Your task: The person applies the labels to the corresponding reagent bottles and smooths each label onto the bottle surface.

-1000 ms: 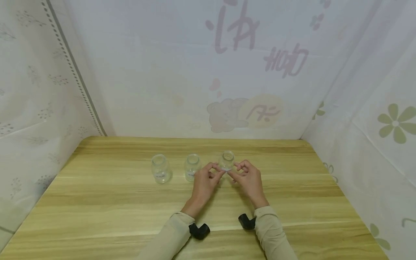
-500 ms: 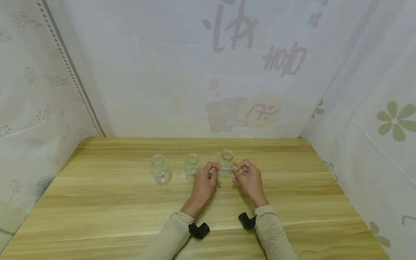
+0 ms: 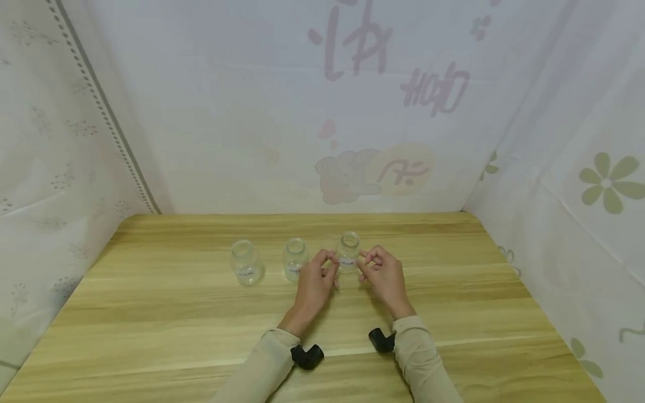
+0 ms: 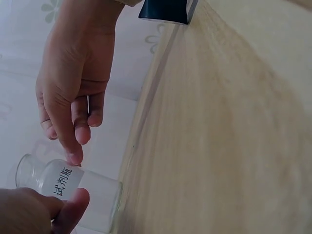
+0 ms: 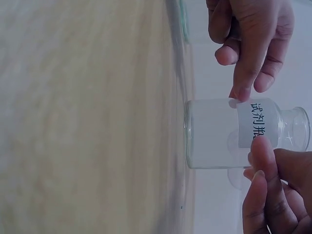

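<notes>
Three clear glass reagent bottles stand in a row on the table. The rightmost reagent bottle [image 3: 349, 251] is upright between both hands, its mouth open with no cap. A white label [image 5: 246, 127] with black Chinese characters lies across its front. My left hand [image 3: 313, 285] holds the bottle's left side, thumb at the label's left end. On the other side my right hand [image 3: 387, 277] has its thumb at the label's right end, with its other fingers bent beside the glass. The middle bottle [image 3: 292, 256] and left bottle [image 3: 245, 258] carry similar labels.
The wood-grain table [image 3: 176, 336] reaches back to a printed white cloth [image 3: 227, 140], with more cloth at both sides. Dark angled pieces [image 3: 307, 356] sit at both wrists, near the beige sleeves [image 3: 425, 358]. The middle bottle stands close to my left hand.
Both thumbs have slid apart from the middle of the label to its ends, so its writing now shows. The bottles stay standing; the head view has shifted slightly.
</notes>
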{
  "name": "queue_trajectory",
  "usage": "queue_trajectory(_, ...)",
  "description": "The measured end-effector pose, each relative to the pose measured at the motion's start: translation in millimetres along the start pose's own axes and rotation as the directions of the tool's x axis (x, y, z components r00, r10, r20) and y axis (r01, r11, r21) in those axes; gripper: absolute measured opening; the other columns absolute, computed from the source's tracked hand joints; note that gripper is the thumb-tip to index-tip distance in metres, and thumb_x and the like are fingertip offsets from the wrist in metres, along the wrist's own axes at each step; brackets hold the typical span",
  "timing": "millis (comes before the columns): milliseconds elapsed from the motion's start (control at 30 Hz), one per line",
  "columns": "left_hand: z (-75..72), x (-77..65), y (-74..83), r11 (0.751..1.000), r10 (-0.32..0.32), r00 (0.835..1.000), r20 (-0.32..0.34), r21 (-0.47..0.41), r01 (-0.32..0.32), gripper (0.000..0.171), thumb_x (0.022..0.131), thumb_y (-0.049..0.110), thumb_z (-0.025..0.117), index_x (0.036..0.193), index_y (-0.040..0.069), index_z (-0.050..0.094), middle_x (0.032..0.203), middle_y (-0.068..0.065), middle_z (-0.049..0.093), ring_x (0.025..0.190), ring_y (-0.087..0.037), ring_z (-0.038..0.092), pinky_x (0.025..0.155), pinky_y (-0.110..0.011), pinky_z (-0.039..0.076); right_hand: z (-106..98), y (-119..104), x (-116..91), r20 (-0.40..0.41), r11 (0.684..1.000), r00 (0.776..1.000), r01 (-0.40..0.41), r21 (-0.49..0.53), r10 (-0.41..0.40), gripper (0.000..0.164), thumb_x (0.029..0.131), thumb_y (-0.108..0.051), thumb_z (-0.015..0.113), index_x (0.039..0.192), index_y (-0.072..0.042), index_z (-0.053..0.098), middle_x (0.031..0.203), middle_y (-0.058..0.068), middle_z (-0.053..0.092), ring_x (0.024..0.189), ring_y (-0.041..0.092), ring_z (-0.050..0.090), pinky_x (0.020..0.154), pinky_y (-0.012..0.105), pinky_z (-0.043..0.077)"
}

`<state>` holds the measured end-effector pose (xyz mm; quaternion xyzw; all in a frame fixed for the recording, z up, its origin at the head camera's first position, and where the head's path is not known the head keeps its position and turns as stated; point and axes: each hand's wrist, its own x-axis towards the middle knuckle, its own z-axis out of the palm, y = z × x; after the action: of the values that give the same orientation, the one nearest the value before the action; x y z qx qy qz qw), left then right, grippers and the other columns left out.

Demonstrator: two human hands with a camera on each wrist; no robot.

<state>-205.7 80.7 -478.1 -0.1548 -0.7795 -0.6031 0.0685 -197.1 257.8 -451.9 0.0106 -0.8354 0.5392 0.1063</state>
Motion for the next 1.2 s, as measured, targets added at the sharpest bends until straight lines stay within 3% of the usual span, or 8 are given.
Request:
queue_trajectory(233,1.8,0.4,0.4,1.000,-0.016,1.000,-0.017,0.017,0.016,0.015,0.098,0.008,0.072,0.098,0.002,0.058,0.128,-0.027,0.067,0.051,-0.022,0.070,0.041,-0.020,0.045,-0.3,0.0,0.4,0.012,1.000,1.000,-0.012,0.017,0.012,0.027,0.087,0.004,0.080,0.082,-0.001,0.054,0.120,0.027,0.070,0.057,0.036,0.070,0.049,0.023,0.051)
queue_trajectory(400,3.6,0.3,-1.2,1.000,-0.022,0.999,-0.025,0.016,0.022,0.019,0.098,0.013,0.074,0.096,0.003,0.057,0.127,-0.026,0.068,0.045,-0.017,0.065,0.039,-0.019,0.040,0.1,0.2,0.8,0.008,1.000,1.000,0.001,-0.022,-0.001,0.032,0.085,-0.007,0.086,0.082,-0.004,0.054,0.119,0.024,0.071,0.056,0.033,0.071,0.052,0.021,0.051)
queue_trajectory(700,5.8,-2.8,-2.7,1.000,-0.016,1.000,-0.017,0.004,0.016,0.017,0.101,-0.003,0.063,0.088,0.004,0.055,0.130,-0.028,0.066,0.041,-0.018,0.062,0.038,-0.022,0.045,-2.1,3.3,-2.1,0.010,1.000,1.000,0.001,-0.028,-0.001,0.027,0.087,0.008,0.078,0.080,-0.002,0.054,0.118,0.028,0.070,0.055,0.034,0.069,0.050,0.030,0.056)
queue_trajectory(1000,5.6,0.6,-0.7,1.000,-0.006,1.000,-0.022,0.026,0.007,0.026,0.098,0.018,0.074,0.087,0.008,0.052,0.127,-0.024,0.069,0.043,-0.018,0.065,0.037,-0.017,0.036,-2.0,3.1,0.9,0.016,0.999,0.999,0.028,-0.022,-0.028,0.032,0.084,-0.007,0.086,0.082,-0.002,0.055,0.117,0.026,0.071,0.054,0.033,0.071,0.055,0.021,0.055)
queue_trajectory(1200,5.3,2.4,1.2,0.997,-0.021,0.999,-0.041,0.074,0.024,0.029,0.096,0.020,0.076,0.085,0.008,0.052,0.126,-0.022,0.070,0.041,-0.013,0.062,0.037,-0.018,0.037,-0.7,-0.7,1.2,-0.002,0.997,0.999,0.049,-0.054,-0.050,0.033,0.083,-0.009,0.088,0.080,-0.003,0.055,0.114,0.025,0.072,0.052,0.030,0.070,0.056,0.022,0.055)
